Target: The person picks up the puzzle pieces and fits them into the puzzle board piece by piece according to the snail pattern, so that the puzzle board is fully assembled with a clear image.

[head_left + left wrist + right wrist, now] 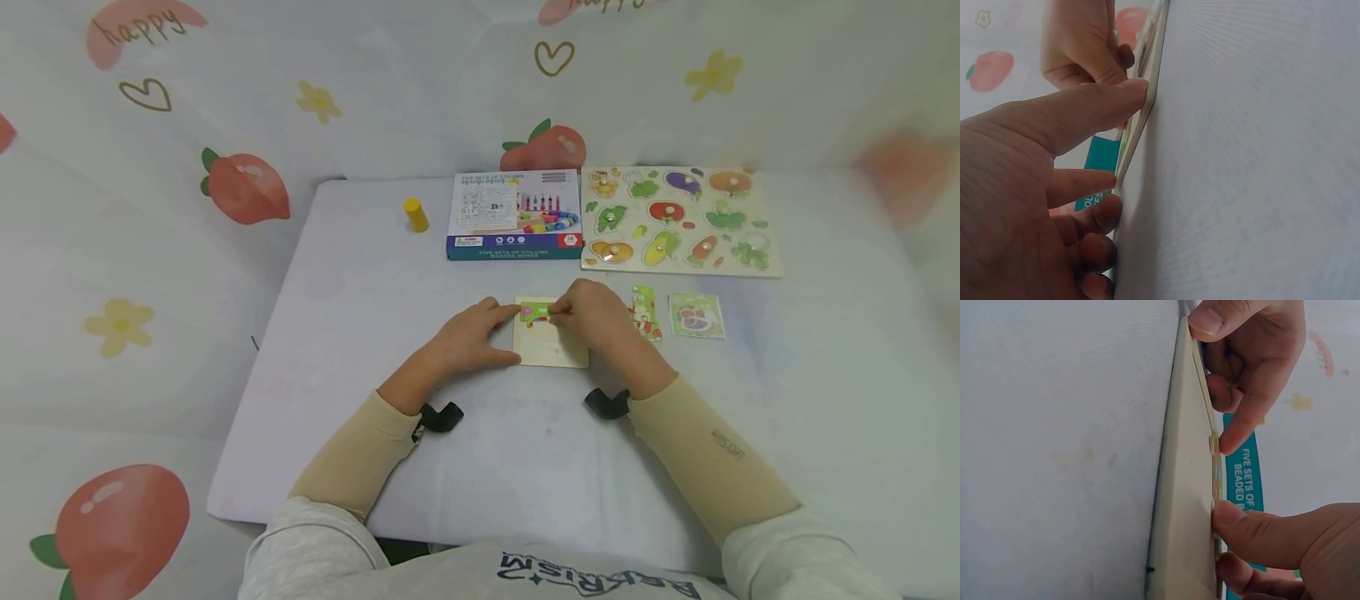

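Observation:
A pale wooden puzzle board [551, 351] lies flat in front of me, with a green printed puzzle piece [535, 312] along its far edge. My left hand [471, 337] is at the board's left side: the thumb touches the near corner, and the fairly straight index finger touches the piece's left end. From the right, my right hand [596, 317] pinches the piece's right end between thumb and fingers. In the right wrist view the piece [1217, 472] sits thin along the board's surface [1188, 487]. Its right part is hidden by the fingers.
Right of the board lie another printed puzzle piece [647, 314], partly behind the right hand, and a square picture piece [697, 316]. Farther back are a bead-set box [514, 217], a vegetable peg puzzle [678, 221] and a yellow cylinder [416, 214] on the white table [360, 333].

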Demonstrator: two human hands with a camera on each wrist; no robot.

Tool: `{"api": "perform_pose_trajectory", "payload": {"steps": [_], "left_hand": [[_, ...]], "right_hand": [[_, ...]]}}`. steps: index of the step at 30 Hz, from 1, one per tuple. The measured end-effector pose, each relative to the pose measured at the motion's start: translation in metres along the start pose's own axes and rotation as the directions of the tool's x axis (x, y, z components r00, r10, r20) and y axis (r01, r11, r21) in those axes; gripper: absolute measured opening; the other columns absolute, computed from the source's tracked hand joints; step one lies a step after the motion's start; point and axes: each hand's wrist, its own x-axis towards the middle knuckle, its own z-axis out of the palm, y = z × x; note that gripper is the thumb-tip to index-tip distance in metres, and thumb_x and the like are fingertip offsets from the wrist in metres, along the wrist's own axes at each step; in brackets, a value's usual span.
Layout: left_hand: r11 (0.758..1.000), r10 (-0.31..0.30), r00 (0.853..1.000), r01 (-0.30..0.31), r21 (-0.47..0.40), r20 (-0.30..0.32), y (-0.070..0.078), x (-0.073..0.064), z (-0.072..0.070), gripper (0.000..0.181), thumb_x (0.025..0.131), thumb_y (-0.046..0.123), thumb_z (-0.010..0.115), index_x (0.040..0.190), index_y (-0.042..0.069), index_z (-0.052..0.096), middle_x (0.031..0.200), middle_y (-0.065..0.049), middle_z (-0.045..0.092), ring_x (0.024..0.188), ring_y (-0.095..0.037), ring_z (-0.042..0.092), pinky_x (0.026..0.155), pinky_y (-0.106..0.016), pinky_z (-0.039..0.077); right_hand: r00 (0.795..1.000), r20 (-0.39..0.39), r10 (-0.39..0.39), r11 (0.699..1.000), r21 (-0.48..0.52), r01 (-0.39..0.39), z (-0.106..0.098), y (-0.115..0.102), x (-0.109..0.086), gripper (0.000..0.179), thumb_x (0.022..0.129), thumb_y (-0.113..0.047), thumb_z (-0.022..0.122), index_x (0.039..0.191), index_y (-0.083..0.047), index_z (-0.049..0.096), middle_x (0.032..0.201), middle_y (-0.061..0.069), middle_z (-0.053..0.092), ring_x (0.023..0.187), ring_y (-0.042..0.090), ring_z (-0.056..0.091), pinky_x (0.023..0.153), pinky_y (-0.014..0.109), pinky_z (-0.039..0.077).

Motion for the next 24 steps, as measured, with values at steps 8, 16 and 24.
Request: {"api": "perform_pose_trajectory", "payload": {"steps": [8,16,24], "left_hand": [[1.0,0.006,1.0,-0.006,-0.005,-0.004,0.001,-0.001,-0.002,0.082,0.087,0.044,0.081,0.156,0.018,0.046,0.111,-0.002,0.05,0.098,-0.017,0.049,0.081,-0.032,0.042],[1.0,0.01,1.0,-0.01,-0.012,0.001,-0.001,-0.001,0.0,0.082,0.087,0.046,0.08,0.157,0.02,0.045,0.109,-0.002,0.049,0.096,-0.017,0.049,0.078,-0.032,0.041],[1.0,0.01,1.0,-0.01,0.001,-0.006,-0.002,-0.001,0.0,0.082,0.087,0.046,0.08,0.157,0.02,0.045,0.109,-0.001,0.049,0.096,-0.016,0.049,0.078,-0.031,0.042]], "right_hand": [[1.0,-0.015,0.011,1.0,0.001,-0.011,-0.002,-0.003,-0.005,0.025,0.095,-0.022,0.076,0.116,-0.008,0.079,0.113,0.012,0.074,0.107,0.029,0.063,0.095,0.044,0.048],[0.998,0.005,0.058,0.998,0.023,-0.058,-0.002,-0.002,-0.004,0.033,0.094,-0.027,0.078,0.124,-0.014,0.077,0.112,0.011,0.071,0.102,0.028,0.058,0.09,0.044,0.047],[1.0,-0.023,0.008,1.0,0.028,-0.008,-0.016,-0.003,-0.01,0.041,0.092,-0.029,0.08,0.13,-0.017,0.073,0.105,0.01,0.07,0.097,0.027,0.056,0.08,0.04,0.048]]}}
